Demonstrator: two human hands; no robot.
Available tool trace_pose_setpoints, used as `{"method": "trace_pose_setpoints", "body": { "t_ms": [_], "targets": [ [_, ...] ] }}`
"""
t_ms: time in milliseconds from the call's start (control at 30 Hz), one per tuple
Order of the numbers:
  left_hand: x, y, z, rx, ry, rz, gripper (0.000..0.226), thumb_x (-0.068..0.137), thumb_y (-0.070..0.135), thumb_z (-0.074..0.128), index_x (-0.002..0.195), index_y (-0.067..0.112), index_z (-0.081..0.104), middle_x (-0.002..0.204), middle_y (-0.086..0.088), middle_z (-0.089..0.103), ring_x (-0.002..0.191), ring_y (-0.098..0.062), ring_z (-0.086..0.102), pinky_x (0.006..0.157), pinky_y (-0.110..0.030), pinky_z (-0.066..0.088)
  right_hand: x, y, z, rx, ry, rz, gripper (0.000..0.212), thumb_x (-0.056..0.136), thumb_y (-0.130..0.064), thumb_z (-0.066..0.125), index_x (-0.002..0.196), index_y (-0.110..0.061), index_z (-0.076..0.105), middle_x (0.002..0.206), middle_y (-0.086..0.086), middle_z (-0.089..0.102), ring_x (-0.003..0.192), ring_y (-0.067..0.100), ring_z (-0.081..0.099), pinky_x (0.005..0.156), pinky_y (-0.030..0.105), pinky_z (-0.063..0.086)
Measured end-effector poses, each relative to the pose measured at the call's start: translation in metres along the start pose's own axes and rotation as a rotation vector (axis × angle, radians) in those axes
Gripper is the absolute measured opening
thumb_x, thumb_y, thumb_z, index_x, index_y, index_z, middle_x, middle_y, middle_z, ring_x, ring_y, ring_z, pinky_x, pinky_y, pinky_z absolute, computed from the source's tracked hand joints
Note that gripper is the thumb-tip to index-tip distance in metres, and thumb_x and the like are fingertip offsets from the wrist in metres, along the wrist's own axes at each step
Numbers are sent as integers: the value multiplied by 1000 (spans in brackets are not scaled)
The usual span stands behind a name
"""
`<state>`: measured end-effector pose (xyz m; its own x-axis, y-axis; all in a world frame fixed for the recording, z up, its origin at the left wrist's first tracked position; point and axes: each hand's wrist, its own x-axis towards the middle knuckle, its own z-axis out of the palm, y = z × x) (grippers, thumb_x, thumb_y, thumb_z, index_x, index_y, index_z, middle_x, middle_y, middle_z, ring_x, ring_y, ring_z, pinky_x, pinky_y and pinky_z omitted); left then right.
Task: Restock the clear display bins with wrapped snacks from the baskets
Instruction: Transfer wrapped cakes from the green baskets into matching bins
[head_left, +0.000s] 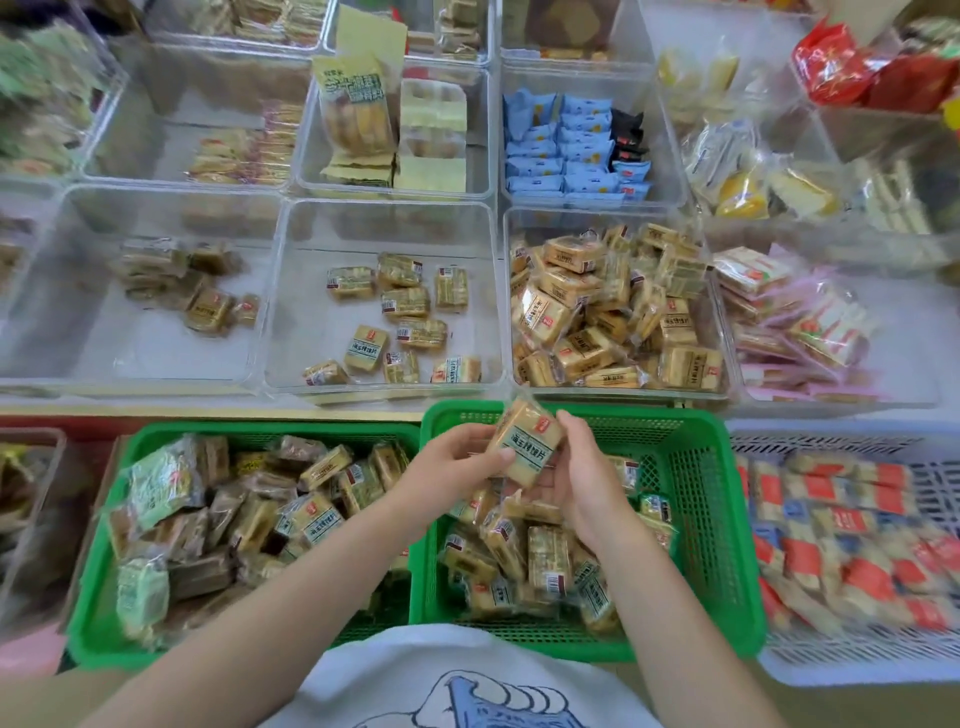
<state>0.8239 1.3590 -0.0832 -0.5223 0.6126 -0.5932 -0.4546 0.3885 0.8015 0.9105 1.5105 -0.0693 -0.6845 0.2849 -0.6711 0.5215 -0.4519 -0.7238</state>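
Both hands, left hand (457, 457) and right hand (582, 478), have fingers pinching one wrapped snack (527, 441) above the right green basket (711, 519). Two green baskets here, and the middle clear bin (291, 312) holds about ten snacks.

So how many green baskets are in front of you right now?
2: left green basket and right green basket, side by side below the clear bins; both hands hold a snack pack above the right.

Bright even light, soft shadows, edges blurred w/ wide-angle distortion
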Motion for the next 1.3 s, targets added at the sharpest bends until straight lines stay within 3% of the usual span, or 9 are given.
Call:
{"method": "trace_pose_setpoints", "body": {
  "t_ms": [100, 333, 500, 767, 867, 1000, 1133, 1200, 1300],
  "targets": [
    [1, 10, -12, 22, 144, 45, 28, 89, 36, 72, 111, 19, 71, 99, 3, 76, 94, -20, 73, 87, -33, 59, 8, -4, 13, -283, 92, -53, 54, 108, -50, 28, 105, -15, 69, 89, 12, 76, 68, 27, 67, 57, 32, 48],
    [41, 51, -71, 242, 468, 190, 49, 93, 39, 67, 136, 19, 55, 101, 4, 73, 80, -11, 66, 65, -24, 53, 41, 10, 8, -882, 255, -247, 10, 100, -28, 55, 107, -21, 56, 106, -4, 58, 89, 8, 55, 72, 24, 43],
    [70, 50, -80, 469, 462, 90, 46, 98, 35, 60, 141, 19, 51, 114, 1, 72, 75, -11, 65, 59, -26, 46, 60, 36, 6, -1172, 335, -259, 44, 96, -28, 63, 132, -10, 45, 132, 5, 47, 123, 20, 44, 105, 34, 42],
    [71, 33, -96, 960, 438, -20, 42, 103, 31, 47, 142, 17, 51, 131, -8, 63, 87, -20, 62, 75, -34, 52, 68, 49, -1, -1224, 379, -218, 55, 97, -36, 62, 142, -11, 45, 140, 7, 45, 134, 23, 39, 112, 39, 36],
    [53, 24, -94, 878, 557, 135, 35, 99, 27, 53, 131, 14, 60, 130, -10, 58, 109, -27, 58, 95, -44, 49, 66, 46, -5, -1205, 345, -184, 34, 94, -39, 65, 118, -16, 57, 124, 4, 47, 120, 23, 47, 93, 36, 45],
    [12, 10, -69, 643, 494, 163, 25, 101, 26, 52, 121, 17, 65, 113, -1, 66, 96, -16, 62, 78, -30, 52, 44, 28, 0, -960, 290, -301, 24, 93, -29, 67, 113, -21, 55, 111, 0, 49, 84, 12, 55, 65, 24, 44],
    [-8, 4, -40, -139, 179, -231, 34, 103, 42, 48, 121, 15, 61, 109, -9, 72, 95, -24, 73, 85, -38, 60, 11, 12, 19, -760, 140, -468, 31, 90, -20, 72, 115, -31, 57, 123, -6, 45, 100, 5, 56, 83, 17, 50],
    [-10, 1, -35, -365, 138, -185, 31, 102, 40, 53, 117, 15, 60, 111, -13, 72, 98, -26, 73, 86, -39, 59, 0, 8, 27, -792, -52, -447, 35, 85, -27, 78, 111, -38, 57, 134, -13, 40, 115, 0, 51, 98, 14, 43],
    [-11, -4, -42, -343, 205, -73, 32, 96, 23, 65, 124, 10, 60, 110, -10, 73, 93, -22, 74, 78, -34, 60, -4, 7, 30, -747, -129, -393, 27, 84, -38, 77, 107, -42, 62, 136, -17, 46, 120, 0, 50, 105, 28, 41]
  ]
}}
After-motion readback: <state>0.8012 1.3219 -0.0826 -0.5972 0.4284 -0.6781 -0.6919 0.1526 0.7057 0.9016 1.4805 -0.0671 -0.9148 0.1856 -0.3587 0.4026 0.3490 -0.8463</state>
